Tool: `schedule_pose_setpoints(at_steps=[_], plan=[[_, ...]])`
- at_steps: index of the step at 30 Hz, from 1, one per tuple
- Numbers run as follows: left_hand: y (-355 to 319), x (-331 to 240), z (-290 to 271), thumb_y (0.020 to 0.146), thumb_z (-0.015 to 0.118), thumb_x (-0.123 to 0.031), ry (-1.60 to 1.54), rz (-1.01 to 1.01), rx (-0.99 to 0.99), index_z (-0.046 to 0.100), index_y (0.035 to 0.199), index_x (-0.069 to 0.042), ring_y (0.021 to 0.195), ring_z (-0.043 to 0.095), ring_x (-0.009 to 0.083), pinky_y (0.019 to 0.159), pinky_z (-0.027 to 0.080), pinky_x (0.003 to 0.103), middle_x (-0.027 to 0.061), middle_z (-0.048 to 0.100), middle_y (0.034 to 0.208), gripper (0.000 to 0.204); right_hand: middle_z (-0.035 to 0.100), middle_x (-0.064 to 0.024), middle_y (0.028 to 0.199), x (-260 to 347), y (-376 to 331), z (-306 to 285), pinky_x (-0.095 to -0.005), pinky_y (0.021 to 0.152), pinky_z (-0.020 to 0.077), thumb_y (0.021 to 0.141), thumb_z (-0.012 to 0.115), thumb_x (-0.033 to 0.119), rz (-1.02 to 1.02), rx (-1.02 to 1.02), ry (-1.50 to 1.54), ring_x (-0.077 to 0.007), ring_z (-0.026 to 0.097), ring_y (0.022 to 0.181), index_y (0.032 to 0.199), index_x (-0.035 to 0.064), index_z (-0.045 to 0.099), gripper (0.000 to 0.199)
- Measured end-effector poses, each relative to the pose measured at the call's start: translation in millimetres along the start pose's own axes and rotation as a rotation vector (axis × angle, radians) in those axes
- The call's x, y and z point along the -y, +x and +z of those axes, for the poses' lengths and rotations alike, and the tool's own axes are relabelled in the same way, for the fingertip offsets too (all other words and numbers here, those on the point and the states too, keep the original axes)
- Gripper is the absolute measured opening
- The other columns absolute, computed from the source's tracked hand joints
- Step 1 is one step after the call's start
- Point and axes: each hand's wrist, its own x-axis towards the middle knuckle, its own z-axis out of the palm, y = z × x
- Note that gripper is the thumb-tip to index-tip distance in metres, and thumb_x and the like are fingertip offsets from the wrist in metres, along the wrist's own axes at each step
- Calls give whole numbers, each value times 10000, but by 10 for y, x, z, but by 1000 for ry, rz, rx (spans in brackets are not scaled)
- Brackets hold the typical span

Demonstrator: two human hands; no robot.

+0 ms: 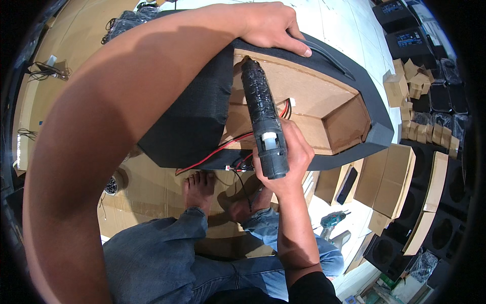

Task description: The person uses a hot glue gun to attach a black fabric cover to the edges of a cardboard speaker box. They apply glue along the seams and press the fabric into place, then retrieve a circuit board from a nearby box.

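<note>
— Across the white-tiled floor [349, 15], brown cardboard boxes [372, 177] crowd the right side; where's the black, tube-bodied glue gun [260, 101]?
— Over the opening of the black-covered, wood-lined cabinet [195, 111], nozzle forward, its long axis slanting slightly left. The right hand [294, 157] has its fingers clamped round it; the left hand [271, 28] rests on the rim, its grip I can't tell.

Printed matter, two items, placed relative to the wood-lined black cabinet [197, 116].

1. Black box [397, 19], beyond the cabinet and to its right: blue lettering on its face, too small to read reliably.

2. Second black box [414, 49], same side, nearer the cabinet: similar blue lettering, likewise indistinct.
</note>
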Motion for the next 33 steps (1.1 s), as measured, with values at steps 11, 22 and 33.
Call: schedule_pose_setpoints(at_steps=[11, 22, 33], plan=[[-7, 5, -42, 944, 670, -474, -5, 18, 43, 748, 1094, 25, 830, 710, 411, 785, 549, 424, 294, 721, 959, 526, 701, -216, 969, 43, -285, -256, -365, 813, 565, 714, 714, 87, 143, -35, -25, -345, 714, 856, 1049, -71, 683, 371], [10, -103, 14, 953, 699, -431, 125, -60, 27, 698, 1263, 16, 1285, 623, 334, 1125, 439, 405, 194, 676, 1337, 544, 688, -217, 1026, 105, -670, -493, -366, 853, 555, 694, 720, 37, 301, -14, 122, -337, 710, 906, 1115, -77, 654, 441], [36, -77, -26, 967, 687, -334, 11, -119, 87, 678, 1319, -34, 1346, 574, 327, 1164, 388, 394, 216, 638, 1389, 463, 701, -58, 1116, -156, -804, -580, -265, 825, 523, 810, 653, -86, 615, -247, 409, -98, 638, 935, 1261, -33, 627, 455]])
